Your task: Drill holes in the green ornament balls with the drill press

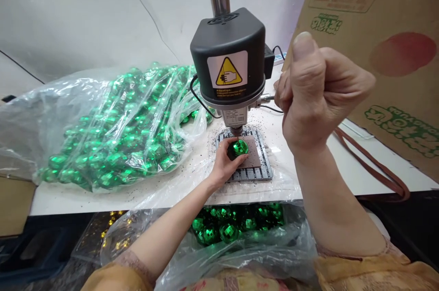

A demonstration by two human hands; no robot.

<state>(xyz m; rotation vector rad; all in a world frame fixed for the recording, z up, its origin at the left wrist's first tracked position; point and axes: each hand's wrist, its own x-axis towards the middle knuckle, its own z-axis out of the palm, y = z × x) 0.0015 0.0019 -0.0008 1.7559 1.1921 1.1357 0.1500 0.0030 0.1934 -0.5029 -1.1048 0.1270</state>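
Observation:
A shiny green faceted ball [240,147] sits under the chuck of a small black drill press [228,48]. Fingers and thumb of my left hand [224,160] curl around its left side and steady it on a brownish square pad [253,156]. That pad lies on the press's slotted metal base [267,173]. To the right of the drill head, my right hand [315,94] is raised and closed around the feed lever [269,98]; most of the lever is hidden behind the fingers.
A clear plastic bag [116,131] full of green balls lies on the left of the white table [133,199]. Below the front edge, another open bag holds more green balls [228,231]. A cardboard box [384,53] and a brown strap [380,165] are at right. Dark shavings surround the base.

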